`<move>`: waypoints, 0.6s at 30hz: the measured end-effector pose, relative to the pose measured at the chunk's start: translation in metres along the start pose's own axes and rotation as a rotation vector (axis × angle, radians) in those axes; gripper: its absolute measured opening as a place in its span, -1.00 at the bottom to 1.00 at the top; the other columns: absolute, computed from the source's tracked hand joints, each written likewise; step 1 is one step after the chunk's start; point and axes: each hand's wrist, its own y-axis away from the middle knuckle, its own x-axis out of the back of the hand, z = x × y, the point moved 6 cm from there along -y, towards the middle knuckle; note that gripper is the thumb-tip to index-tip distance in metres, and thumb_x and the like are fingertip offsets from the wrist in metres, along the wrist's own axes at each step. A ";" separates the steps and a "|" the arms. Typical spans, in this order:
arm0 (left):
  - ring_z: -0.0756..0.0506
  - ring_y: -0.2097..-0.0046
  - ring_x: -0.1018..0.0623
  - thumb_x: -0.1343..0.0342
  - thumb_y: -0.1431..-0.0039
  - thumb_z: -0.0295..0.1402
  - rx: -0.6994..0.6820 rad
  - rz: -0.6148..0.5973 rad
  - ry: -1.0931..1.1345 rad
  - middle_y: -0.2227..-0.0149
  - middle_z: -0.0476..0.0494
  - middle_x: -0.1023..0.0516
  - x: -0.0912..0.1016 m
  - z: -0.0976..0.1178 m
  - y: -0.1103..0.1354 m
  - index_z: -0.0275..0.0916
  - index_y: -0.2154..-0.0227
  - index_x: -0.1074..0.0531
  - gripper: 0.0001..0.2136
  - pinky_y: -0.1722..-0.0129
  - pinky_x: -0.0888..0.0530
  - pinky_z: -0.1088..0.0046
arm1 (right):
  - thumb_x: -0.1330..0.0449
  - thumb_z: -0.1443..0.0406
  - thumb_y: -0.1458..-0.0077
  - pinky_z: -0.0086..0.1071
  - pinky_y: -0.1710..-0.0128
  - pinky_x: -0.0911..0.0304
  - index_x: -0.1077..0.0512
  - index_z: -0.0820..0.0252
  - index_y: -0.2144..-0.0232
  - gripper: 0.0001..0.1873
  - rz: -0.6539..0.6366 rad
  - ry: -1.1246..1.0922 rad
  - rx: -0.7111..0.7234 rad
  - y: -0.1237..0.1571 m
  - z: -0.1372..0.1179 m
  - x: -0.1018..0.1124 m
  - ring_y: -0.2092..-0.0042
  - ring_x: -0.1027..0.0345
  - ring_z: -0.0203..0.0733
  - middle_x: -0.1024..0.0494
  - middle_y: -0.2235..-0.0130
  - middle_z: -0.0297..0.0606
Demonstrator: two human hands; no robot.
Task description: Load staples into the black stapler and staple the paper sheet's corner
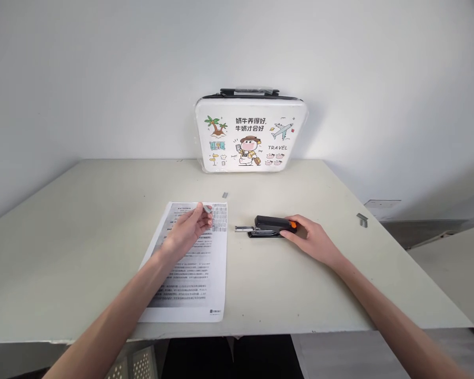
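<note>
A black stapler [270, 225] with an orange rear end lies on the table, its metal staple tray slid out toward the left. My right hand [310, 238] grips its rear end between thumb and fingers. Over the upper part of a printed sheet of paper [189, 287], my left hand [187, 229] pinches a small strip of staples [207, 209] between thumb and fingers. The strip is apart from the stapler's tray. Part of the sheet's print is hidden under my left hand and forearm.
One short staple strip [225, 195] lies just beyond the paper. More staple strips [362, 219] lie near the table's right edge. A white case [250, 134] with cartoon prints stands upright at the back against the wall [142, 79].
</note>
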 end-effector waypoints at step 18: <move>-0.09 0.16 -0.64 -0.33 -0.26 -0.06 -0.023 -0.097 -0.278 0.00 -0.25 -0.66 -0.040 -0.010 0.003 -0.24 -0.02 -0.58 -0.59 -0.15 -0.53 0.13 | -0.22 -0.07 -0.28 -0.16 0.02 -0.41 -0.49 -0.02 0.05 -0.64 -0.023 -0.019 0.004 -0.001 -0.004 0.002 0.03 -0.51 0.01 -0.64 0.04 -0.24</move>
